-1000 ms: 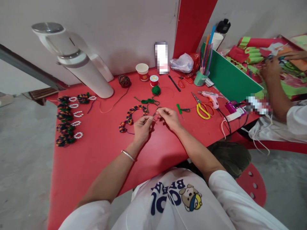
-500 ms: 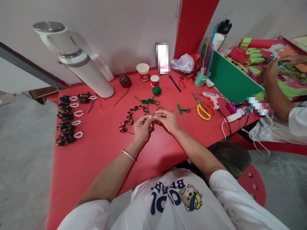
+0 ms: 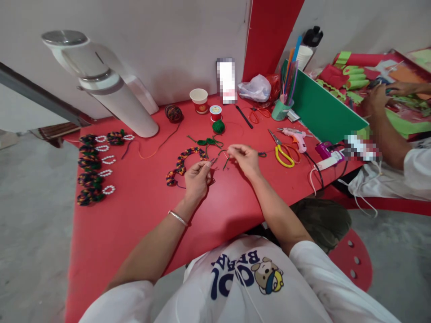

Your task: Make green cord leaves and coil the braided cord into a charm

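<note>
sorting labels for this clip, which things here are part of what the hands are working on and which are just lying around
In hand: left hand and right hand, both pinching a thin strand; multicoloured yarn arc beside them.

Lying about: yellow scissors, glue gun, paper cup, green yarn ball, beaded yarn pieces at far left.

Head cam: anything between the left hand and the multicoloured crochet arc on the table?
Nothing visible. The left hand and right hand each pinch a thin strand. The crochet arc lies just beyond the left hand, with only bare red table in the gap.
</note>
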The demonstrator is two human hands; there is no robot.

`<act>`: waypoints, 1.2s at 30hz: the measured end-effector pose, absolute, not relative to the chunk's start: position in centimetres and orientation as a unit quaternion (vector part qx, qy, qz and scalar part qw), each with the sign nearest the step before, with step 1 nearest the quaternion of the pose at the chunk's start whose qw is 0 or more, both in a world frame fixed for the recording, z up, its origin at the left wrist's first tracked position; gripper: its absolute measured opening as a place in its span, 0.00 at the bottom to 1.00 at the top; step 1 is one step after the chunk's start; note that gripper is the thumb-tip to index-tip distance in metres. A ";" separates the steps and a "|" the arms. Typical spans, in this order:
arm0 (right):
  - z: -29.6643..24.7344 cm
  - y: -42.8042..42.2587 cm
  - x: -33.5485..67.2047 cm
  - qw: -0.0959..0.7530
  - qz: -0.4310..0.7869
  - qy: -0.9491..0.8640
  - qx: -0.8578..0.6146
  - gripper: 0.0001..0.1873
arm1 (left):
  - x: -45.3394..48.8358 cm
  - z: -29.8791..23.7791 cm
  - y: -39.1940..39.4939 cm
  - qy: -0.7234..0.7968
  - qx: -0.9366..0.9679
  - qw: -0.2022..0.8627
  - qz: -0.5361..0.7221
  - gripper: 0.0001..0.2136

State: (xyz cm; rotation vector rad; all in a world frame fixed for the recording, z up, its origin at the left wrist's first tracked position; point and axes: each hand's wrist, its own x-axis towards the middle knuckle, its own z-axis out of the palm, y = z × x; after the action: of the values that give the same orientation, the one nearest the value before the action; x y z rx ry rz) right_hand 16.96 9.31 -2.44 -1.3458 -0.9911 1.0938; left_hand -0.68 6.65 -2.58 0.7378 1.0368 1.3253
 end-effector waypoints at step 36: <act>-2.3 9.0 19.2 0.207 0.170 -0.794 -0.546 0.06 | -0.8 -2.0 6.6 0.487 0.339 0.576 0.562 0.18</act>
State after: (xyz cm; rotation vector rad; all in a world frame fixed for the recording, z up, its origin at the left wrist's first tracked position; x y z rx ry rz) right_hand 19.19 9.04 -2.34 -1.5194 -2.2102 0.4741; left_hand -0.81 6.59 -2.05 0.7937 1.1405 1.3152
